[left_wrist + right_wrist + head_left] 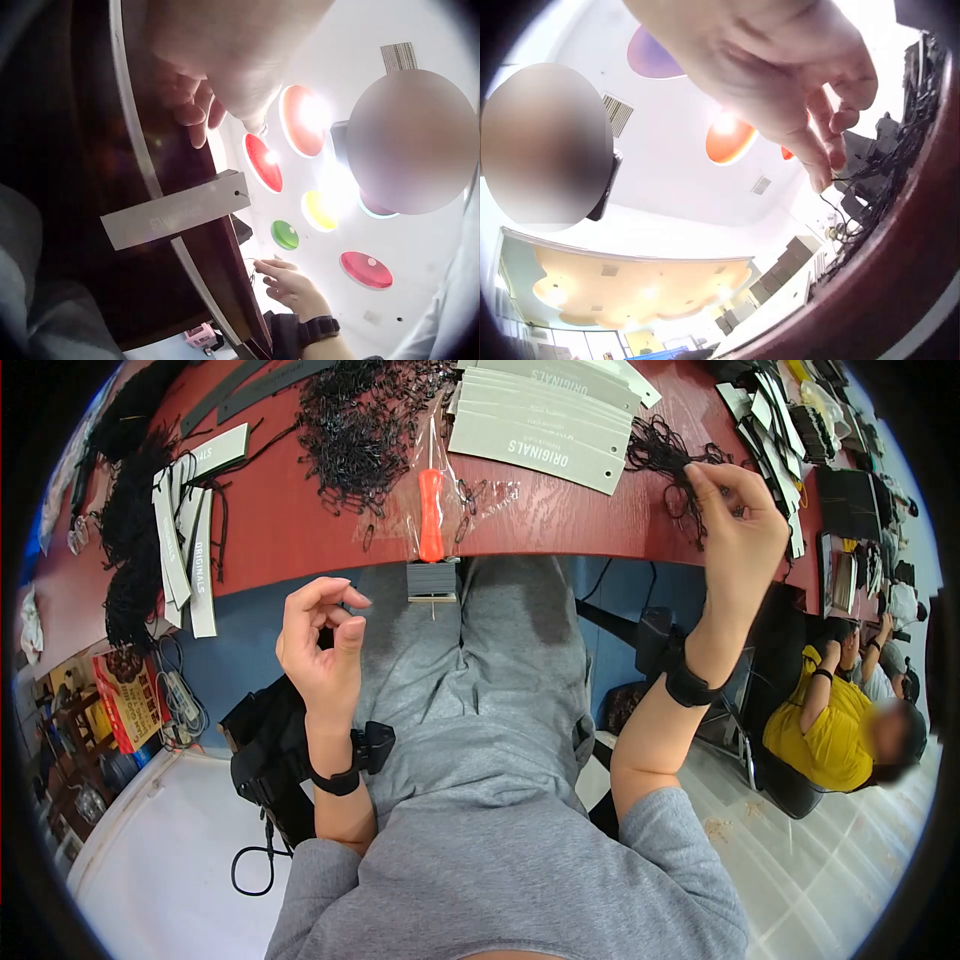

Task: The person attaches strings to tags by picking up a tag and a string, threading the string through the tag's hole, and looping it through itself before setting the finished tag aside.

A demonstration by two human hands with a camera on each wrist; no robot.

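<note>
The table [560, 528] is red; the floor [800, 880] at right is pale tile, bearing a black chair [790, 798]. The white ceiling [330, 52] carries coloured discs [365, 271], bright light and a vent [399, 57]. Windows [571, 343] line the far end.

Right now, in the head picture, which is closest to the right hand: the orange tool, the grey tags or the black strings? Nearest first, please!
From the right hand:
1. Black strings: right at its fingertips.
2. Grey tags: to its left, on the desk.
3. Orange tool: farther left, by the desk's edge.
</note>
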